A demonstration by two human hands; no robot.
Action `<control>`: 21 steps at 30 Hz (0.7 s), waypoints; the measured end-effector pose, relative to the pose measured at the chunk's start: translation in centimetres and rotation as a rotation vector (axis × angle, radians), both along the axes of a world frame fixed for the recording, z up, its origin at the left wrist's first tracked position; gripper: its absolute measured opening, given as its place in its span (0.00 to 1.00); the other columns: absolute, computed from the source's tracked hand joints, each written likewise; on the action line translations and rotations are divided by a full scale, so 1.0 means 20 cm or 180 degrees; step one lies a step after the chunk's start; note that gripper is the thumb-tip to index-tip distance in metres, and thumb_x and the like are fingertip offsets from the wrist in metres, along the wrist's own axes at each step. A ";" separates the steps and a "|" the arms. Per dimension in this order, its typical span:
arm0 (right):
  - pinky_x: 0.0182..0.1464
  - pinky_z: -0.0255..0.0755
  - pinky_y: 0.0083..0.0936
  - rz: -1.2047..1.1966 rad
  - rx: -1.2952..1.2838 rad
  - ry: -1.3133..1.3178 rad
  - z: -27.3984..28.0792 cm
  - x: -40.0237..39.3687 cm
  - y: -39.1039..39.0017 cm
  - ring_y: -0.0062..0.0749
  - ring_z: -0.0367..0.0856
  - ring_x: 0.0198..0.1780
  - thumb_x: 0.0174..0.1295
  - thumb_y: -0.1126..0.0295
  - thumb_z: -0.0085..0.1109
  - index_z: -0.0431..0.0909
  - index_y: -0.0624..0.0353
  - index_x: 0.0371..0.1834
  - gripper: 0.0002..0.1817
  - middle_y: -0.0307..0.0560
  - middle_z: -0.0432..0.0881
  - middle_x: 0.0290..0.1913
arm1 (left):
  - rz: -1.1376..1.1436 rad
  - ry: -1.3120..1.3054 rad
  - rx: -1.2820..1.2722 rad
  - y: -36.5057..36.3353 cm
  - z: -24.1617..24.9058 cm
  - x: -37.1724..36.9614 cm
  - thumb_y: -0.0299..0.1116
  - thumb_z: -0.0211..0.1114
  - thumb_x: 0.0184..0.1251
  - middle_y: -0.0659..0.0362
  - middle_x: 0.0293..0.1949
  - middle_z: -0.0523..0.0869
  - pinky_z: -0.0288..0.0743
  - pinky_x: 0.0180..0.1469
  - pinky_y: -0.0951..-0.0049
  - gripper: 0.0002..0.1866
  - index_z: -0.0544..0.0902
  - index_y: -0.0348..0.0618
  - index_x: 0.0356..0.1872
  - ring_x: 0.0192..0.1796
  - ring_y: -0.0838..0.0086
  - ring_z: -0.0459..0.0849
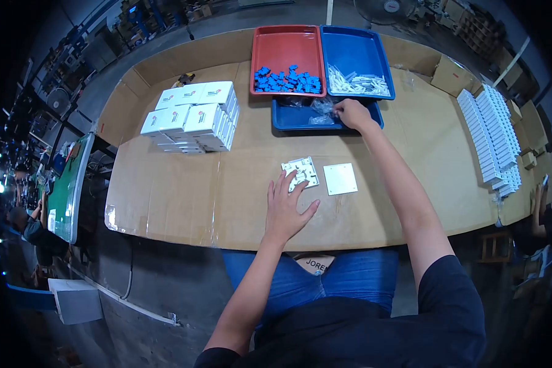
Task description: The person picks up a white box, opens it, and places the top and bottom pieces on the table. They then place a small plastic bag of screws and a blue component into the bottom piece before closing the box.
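My left hand [286, 208] lies palm down with its fingers spread. Its fingertips rest over the lower left part of a square white plastic housing [308, 170], whose inner side with small fittings faces up. Right beside the housing is a flat square white cover plate [340, 179] with small holes near its corners. My right hand [353, 114] reaches into the lower blue tray [288, 120], its fingers pinched together at a small clear plastic bag [322, 108]. Other clear bags lie in that tray, partly under the trays behind it.
A red tray [286, 49] holds blue plastic pieces [288, 81]; the blue tray [354, 49] beside it holds white sticks [359, 83]. White boxed units [193, 116] are stacked at left. Rows of white parts [487, 138] line the right. Cardboard walls [227, 46] edge the table.
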State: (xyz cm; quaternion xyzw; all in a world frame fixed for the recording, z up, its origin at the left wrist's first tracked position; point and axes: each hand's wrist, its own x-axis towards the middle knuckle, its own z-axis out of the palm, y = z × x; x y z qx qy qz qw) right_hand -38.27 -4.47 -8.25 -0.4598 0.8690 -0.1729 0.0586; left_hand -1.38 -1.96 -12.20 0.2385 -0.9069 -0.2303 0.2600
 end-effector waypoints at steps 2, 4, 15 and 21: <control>0.58 0.81 0.46 0.0048 -0.0159 0.0113 -0.04 -0.06 0.04 0.53 0.89 0.54 0.68 0.66 0.65 0.93 0.49 0.50 0.12 0.57 0.90 0.52 | -0.0011 0.0009 -0.0005 0.00 0.00 0.00 0.52 0.74 0.64 0.50 0.75 0.72 0.51 0.81 0.35 0.28 0.85 0.51 0.62 0.82 0.46 0.62; 0.57 0.80 0.50 0.0223 -0.0735 0.0294 -0.08 -0.12 0.07 0.56 0.88 0.53 0.69 0.65 0.64 0.92 0.53 0.50 0.12 0.60 0.89 0.51 | -0.0007 0.0021 -0.0019 0.00 -0.01 0.00 0.52 0.74 0.64 0.49 0.75 0.72 0.51 0.81 0.35 0.28 0.85 0.51 0.62 0.82 0.46 0.62; 0.31 0.78 0.23 -0.0267 -0.1679 -0.1832 -0.02 -0.23 0.20 0.22 0.87 0.29 0.62 0.67 0.79 0.85 0.61 0.39 0.12 0.41 0.88 0.31 | -0.0076 0.0253 -0.0019 0.01 0.01 0.02 0.49 0.75 0.64 0.47 0.73 0.74 0.53 0.81 0.38 0.28 0.85 0.49 0.62 0.80 0.43 0.64; 0.41 0.82 0.20 0.0022 -0.2250 -0.2952 0.15 0.07 0.42 0.22 0.86 0.38 0.73 0.71 0.66 0.88 0.59 0.56 0.12 0.40 0.87 0.39 | 0.0103 0.0743 -0.0173 0.01 0.02 0.02 0.44 0.74 0.67 0.47 0.67 0.79 0.65 0.76 0.50 0.25 0.85 0.43 0.61 0.73 0.48 0.74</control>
